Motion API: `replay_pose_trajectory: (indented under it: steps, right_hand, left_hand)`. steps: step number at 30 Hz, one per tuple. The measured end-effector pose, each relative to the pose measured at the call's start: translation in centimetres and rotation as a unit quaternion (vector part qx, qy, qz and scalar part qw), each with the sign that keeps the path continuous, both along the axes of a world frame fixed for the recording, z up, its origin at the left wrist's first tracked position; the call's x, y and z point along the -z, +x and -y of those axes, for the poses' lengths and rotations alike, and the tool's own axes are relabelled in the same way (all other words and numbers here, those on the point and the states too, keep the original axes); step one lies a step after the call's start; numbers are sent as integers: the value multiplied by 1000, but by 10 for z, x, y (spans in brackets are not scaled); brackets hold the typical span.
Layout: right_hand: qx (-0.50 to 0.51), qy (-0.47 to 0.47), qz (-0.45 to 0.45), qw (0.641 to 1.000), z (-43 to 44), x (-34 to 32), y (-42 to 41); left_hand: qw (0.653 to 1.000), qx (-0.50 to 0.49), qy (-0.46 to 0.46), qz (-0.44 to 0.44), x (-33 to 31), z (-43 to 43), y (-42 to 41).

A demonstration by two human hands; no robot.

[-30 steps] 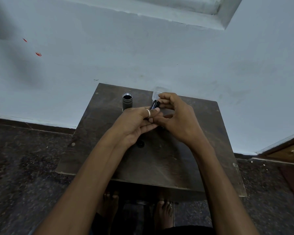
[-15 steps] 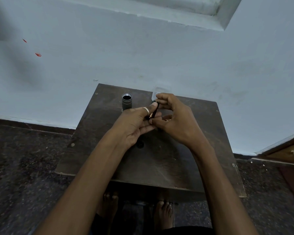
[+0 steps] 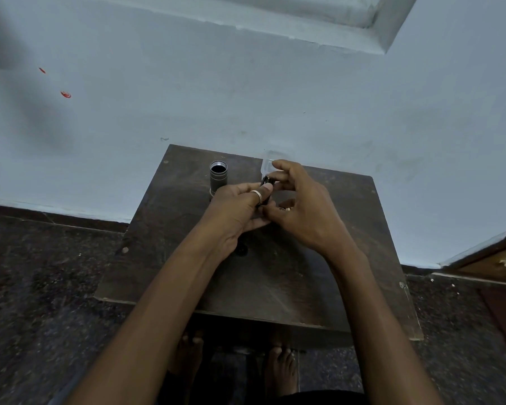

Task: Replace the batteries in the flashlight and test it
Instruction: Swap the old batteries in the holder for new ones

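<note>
A grey flashlight body [image 3: 218, 178] stands upright with its open end up at the back of the small dark table [image 3: 348, 244]. My left hand [image 3: 237, 211], with a ring on one finger, and my right hand [image 3: 301, 209] meet over the table's middle and pinch a small black cylindrical piece [image 3: 265, 185], a battery or battery holder, between their fingertips. A brass-coloured glint [image 3: 285, 209] shows under my right palm. Most of the black piece is hidden by my fingers.
A clear plastic packet [image 3: 270, 162] lies at the table's back edge behind my right hand. A small black round part [image 3: 241, 250] rests on the table under my left wrist. A pale wall rises close behind. My bare feet show under the table's front edge.
The black piece has tilted and slid deeper between my fingers. Both hands stay together in almost the same spot.
</note>
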State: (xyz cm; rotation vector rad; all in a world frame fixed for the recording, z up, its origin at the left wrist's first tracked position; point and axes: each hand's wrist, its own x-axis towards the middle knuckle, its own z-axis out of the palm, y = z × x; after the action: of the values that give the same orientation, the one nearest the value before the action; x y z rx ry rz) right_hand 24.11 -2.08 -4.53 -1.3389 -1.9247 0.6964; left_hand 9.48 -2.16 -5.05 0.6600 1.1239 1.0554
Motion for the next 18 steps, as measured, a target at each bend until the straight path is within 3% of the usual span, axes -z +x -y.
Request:
replay_pose_trajectory:
  steps: [5, 10, 14, 18]
  right_hand:
    - [41, -17, -14, 999, -5, -6, 5]
    - [129, 32, 32, 991, -25, -14, 12]
    - [105, 41, 140, 984, -56, -26, 12]
    - [28, -34, 301, 953, -98, -38, 4]
  left_hand:
    - [1000, -10, -10, 28, 0, 0, 1]
    - [998, -26, -47, 25, -2, -1, -1]
    - [998, -19, -62, 21, -4, -1, -2]
    - [997, -16, -74, 16, -4, -2, -3]
